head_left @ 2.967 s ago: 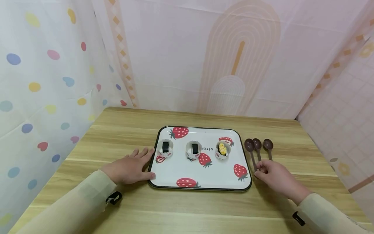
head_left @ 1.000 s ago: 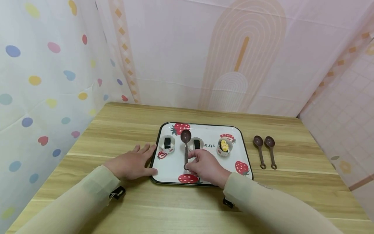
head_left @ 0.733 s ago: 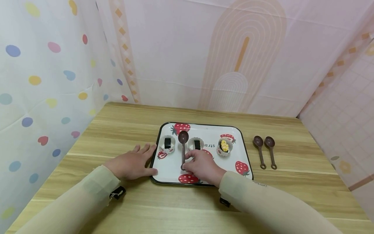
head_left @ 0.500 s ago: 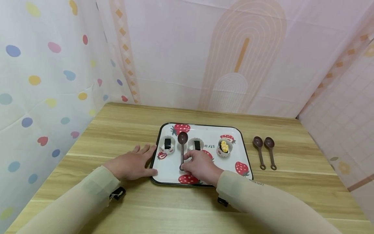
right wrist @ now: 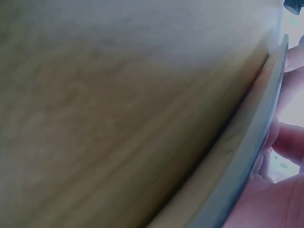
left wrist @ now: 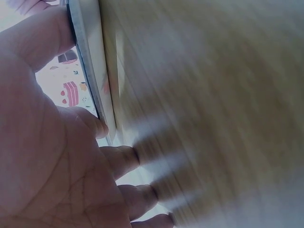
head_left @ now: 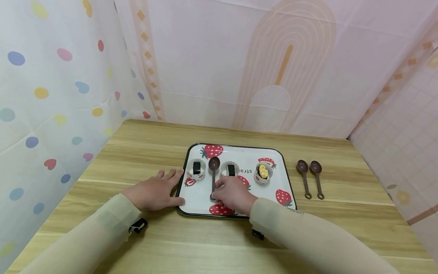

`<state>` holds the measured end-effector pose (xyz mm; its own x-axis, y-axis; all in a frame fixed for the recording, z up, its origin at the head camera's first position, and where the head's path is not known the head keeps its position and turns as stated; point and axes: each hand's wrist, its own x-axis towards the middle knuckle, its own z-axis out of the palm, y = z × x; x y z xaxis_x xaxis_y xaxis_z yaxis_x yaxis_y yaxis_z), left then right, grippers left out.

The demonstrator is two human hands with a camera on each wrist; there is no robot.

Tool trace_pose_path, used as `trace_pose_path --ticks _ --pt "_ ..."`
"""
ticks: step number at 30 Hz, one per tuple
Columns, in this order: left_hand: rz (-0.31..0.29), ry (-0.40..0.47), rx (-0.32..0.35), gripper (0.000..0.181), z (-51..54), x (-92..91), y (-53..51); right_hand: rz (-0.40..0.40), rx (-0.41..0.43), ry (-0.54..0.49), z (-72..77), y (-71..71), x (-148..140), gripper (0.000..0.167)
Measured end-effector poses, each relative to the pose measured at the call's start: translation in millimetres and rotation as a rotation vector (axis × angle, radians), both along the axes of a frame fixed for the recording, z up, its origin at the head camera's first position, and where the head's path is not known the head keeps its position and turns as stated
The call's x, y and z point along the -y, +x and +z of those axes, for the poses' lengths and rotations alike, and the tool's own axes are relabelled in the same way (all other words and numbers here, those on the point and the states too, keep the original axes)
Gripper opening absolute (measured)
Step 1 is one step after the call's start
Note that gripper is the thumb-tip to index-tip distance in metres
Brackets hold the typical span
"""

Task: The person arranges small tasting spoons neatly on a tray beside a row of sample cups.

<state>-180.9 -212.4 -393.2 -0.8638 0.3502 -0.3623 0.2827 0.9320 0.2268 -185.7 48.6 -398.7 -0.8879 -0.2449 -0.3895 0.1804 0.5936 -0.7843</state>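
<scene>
In the head view, my right hand (head_left: 234,193) pinches the handle end of a brown spoon (head_left: 213,164) over the white strawberry tray (head_left: 260,205). The spoon lies between two paper cups, its bowl pointing to the back. The left cup (head_left: 195,176) and the middle cup (head_left: 224,167) each hold a white piece with a black band. A third cup (head_left: 262,179) on the right holds a dark piece topped with yellow. My left hand (head_left: 154,193) rests with spread fingers at the tray's left rim, thumb over the edge; the left wrist view shows those fingers (left wrist: 137,199) on the wood.
Two more brown spoons, a nearer-left one (head_left: 304,177) and a right one (head_left: 317,177), lie side by side on the wooden table (head_left: 219,247) right of the tray. Patterned curtains (head_left: 198,68) stand behind and on both sides of the table.
Three seconds ago my right hand was at the spoons right of the tray. It has carried one leftward onto the tray, between two cups, and lowered it slightly. The left hand has stayed put.
</scene>
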Motion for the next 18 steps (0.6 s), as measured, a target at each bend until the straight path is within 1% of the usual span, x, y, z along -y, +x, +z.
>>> trace_pose_path --ticks 7,12,18 --pt "0.003 -0.002 0.008 0.11 1.0 -0.8 0.1 0.006 -0.019 0.043 -2.3 -0.9 2.4 0.024" --pt "0.004 -0.006 0.009 0.11 -0.3 -0.9 -0.8 0.022 -0.06 0.097 -4.5 -2.1 4.8 0.024" --pt "0.003 -0.005 0.008 0.11 -2.4 1.1 -3.3 0.05 -0.1 0.154 -3.3 -1.1 7.1 0.019"
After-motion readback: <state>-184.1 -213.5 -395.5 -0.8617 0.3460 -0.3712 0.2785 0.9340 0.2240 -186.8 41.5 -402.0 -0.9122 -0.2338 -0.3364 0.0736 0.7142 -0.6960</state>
